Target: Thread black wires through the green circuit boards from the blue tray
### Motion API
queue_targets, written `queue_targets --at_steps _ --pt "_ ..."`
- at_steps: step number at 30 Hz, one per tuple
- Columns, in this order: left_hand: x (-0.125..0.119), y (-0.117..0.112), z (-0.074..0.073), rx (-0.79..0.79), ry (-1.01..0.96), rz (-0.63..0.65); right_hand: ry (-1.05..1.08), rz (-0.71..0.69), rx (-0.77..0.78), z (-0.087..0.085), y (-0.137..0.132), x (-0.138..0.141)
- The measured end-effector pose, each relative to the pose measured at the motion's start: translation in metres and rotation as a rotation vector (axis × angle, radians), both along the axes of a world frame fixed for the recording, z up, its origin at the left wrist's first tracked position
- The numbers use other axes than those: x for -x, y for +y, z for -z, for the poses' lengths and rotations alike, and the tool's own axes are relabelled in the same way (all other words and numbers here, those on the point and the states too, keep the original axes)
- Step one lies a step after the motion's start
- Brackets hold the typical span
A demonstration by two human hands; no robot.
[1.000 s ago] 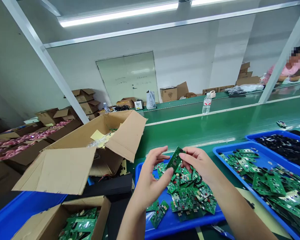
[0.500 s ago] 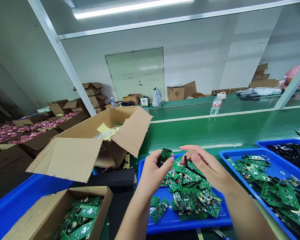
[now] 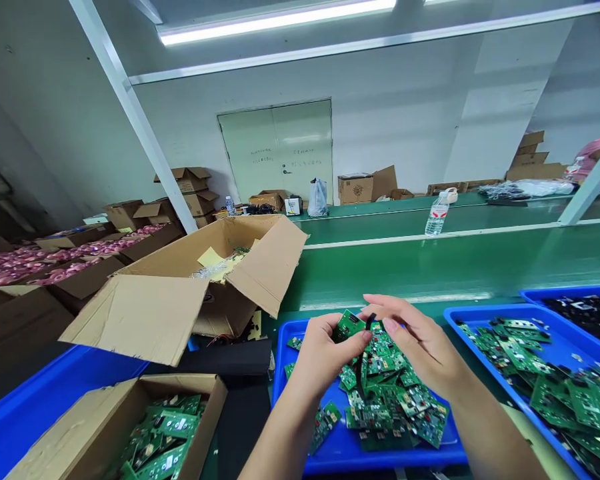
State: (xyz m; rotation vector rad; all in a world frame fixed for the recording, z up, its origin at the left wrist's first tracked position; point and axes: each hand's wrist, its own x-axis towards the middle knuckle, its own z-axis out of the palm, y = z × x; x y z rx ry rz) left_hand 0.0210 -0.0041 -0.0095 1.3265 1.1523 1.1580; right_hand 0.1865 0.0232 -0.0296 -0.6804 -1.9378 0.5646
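My left hand (image 3: 325,353) is closed around a small green circuit board (image 3: 349,325), which it holds up over a blue tray (image 3: 380,460). Close beside it, my right hand (image 3: 420,340) has its thumb and fingers curved toward the board. A thin black strip (image 3: 362,377) runs from my right fingertips past the board and dangles over the tray; my left thumb is by it too. Where exactly the strip meets the board is hidden by the fingers. Many green circuit boards (image 3: 385,400) lie heaped in the tray below both hands.
To the left are an open carton (image 3: 145,313) and a smaller box (image 3: 215,393) with boards inside. On the right, a second blue tray (image 3: 455,317) holds boards, and another tray (image 3: 530,293) holds black parts. A water bottle (image 3: 436,217) stands behind.
My hands have come together at the board, my left hand moving right. The black strip, earlier slanting to the right under my right hand, now hangs downward between the hands.
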Motion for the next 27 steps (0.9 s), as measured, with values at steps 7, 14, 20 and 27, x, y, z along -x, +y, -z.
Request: queue_targets --at_steps 7,14,20,27 --pt "0.001 -0.003 -0.002 0.007 0.003 0.012 -0.198 0.051 -0.316 0.003 0.013 0.003" --pt "0.002 -0.006 -0.007 -0.044 -0.096 -0.027 -0.133 0.168 0.024 0.0 0.007 0.004" --pt "-0.001 -0.007 -0.007 -0.06 -0.11 -0.014 -0.027 0.02 0.284 -0.007 -0.002 0.012" --pt "0.001 -0.006 -0.008 -0.101 0.021 -0.042 -0.166 0.081 0.11 -0.01 -0.005 0.005"
